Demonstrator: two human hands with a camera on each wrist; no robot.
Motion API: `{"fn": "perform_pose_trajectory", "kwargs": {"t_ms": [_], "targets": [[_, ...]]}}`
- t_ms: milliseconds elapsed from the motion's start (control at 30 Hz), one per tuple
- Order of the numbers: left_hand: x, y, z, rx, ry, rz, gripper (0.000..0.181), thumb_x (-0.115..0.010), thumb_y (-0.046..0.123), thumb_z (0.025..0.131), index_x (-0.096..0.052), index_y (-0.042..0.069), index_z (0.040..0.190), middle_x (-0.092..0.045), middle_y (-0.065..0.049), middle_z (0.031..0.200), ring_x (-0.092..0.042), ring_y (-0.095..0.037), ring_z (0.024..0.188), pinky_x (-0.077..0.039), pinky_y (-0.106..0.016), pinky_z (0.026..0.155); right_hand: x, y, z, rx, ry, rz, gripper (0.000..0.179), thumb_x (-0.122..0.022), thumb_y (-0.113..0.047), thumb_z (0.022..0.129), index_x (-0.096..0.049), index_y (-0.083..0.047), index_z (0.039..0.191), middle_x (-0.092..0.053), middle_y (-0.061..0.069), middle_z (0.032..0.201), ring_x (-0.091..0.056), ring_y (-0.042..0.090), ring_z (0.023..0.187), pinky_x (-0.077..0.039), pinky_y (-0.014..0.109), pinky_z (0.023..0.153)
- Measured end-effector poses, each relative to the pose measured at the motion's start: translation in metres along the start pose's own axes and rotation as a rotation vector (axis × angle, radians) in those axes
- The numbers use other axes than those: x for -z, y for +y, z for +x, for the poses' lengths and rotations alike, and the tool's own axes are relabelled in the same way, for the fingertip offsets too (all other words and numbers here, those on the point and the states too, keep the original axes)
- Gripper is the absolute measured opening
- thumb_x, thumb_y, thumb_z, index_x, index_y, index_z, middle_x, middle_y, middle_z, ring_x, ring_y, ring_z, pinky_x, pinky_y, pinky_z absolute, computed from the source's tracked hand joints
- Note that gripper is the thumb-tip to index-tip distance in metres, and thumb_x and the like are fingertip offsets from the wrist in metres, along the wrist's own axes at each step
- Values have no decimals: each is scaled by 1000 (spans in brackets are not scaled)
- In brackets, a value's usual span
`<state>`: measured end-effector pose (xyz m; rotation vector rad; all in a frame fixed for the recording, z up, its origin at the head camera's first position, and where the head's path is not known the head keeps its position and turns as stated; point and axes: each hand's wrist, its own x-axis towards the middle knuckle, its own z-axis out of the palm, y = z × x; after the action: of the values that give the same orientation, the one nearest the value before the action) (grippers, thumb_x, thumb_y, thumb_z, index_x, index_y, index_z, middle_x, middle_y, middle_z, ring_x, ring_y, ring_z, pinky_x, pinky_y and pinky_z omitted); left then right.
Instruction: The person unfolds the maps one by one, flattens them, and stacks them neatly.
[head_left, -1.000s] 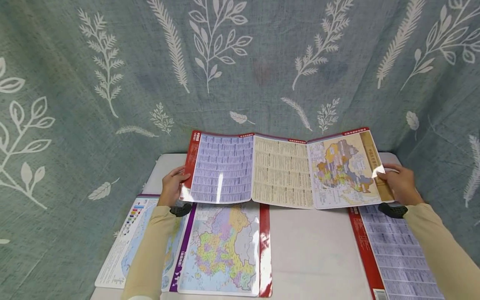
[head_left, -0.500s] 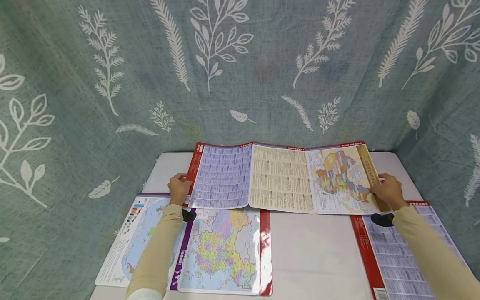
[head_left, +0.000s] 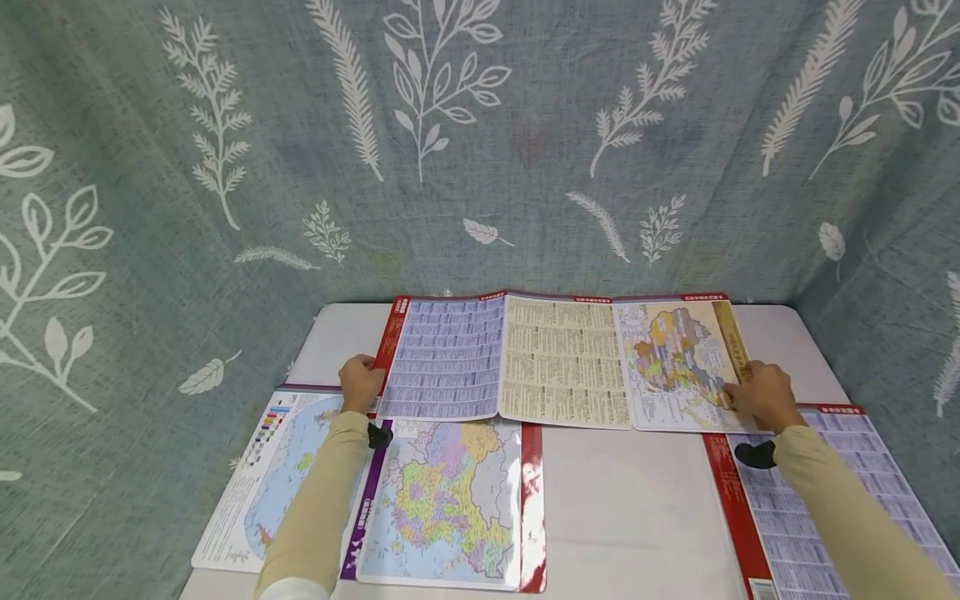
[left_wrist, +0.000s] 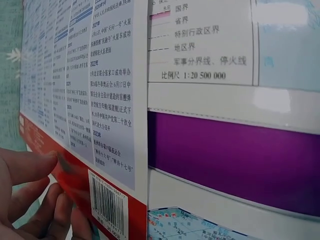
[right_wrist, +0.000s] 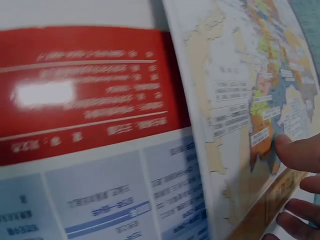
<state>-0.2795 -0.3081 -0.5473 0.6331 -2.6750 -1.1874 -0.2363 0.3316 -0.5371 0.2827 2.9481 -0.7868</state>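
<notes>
A three-panel fold-out map sheet (head_left: 564,360) spans the back of the table in the head view, showing purple and cream text panels and a map panel. My left hand (head_left: 362,385) pinches its red left border, thumb on top and fingers behind; the left wrist view shows the barcode (left_wrist: 108,202) beside them. At the other end my right hand (head_left: 767,395) pinches the brown-banded right edge, its thumb (right_wrist: 300,152) lying over the printed map. The sheet's near edge overlaps the flat map sheets in front; its folds are slightly raised.
On the table (head_left: 630,508), a map sheet with a red right border (head_left: 532,508) lies front left, beside a world map sheet (head_left: 258,492) partly under my left forearm. A red-bordered text sheet (head_left: 731,517) lies front right. A leaf-patterned curtain (head_left: 480,150) surrounds the table.
Both hands have lowered the fold-out sheet toward the tabletop, and it looks flatter. The hands have come slightly closer together, still pinching its two ends.
</notes>
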Motion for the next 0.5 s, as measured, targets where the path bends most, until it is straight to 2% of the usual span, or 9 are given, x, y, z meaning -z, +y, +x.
{"fn": "perform_pose_trajectory", "kwargs": {"t_ms": [133,200,300,400,500], "targets": [[2,-6,3,-12,1,-14,33,-59,4,86,-58,-12,115,-60,-28,104,-56,-38,94,-46,-51,87,0,-4,-4,-14,-30,-25,58,-64,-25,87,-45,21,117,-51,29,90,-47,39,79,-42,46,62],[5,-6,4,-17,-3,-26,32,-61,5,86,-60,-11,114,-60,-27,103,-55,-38,94,-45,-50,87,-1,-4,-5,-22,-30,-21,58,-63,-24,87,-45,20,119,-50,30,93,-47,40,81,-43,48,63],[10,-5,5,-24,-24,-47,31,-62,6,86,-61,-10,113,-61,-27,103,-54,-38,94,-44,-50,86,-1,-5,-5,-26,-12,15,56,-61,-20,87,-43,20,123,-47,34,103,-46,44,89,-42,56,72],[16,-3,4,-3,-66,-83,30,-62,9,87,-62,-7,113,-62,-25,107,-56,-37,95,-46,-50,86,0,-8,-6,-16,14,81,52,-58,-15,88,-44,18,125,-42,39,115,-43,52,104,-38,64,85],[23,1,1,21,-113,-126,31,-60,10,90,-60,-6,117,-61,-26,113,-59,-39,96,-47,-50,85,1,-12,-8,13,37,140,46,-56,-12,89,-48,16,125,-41,40,120,-41,54,110,-36,65,88]]}}
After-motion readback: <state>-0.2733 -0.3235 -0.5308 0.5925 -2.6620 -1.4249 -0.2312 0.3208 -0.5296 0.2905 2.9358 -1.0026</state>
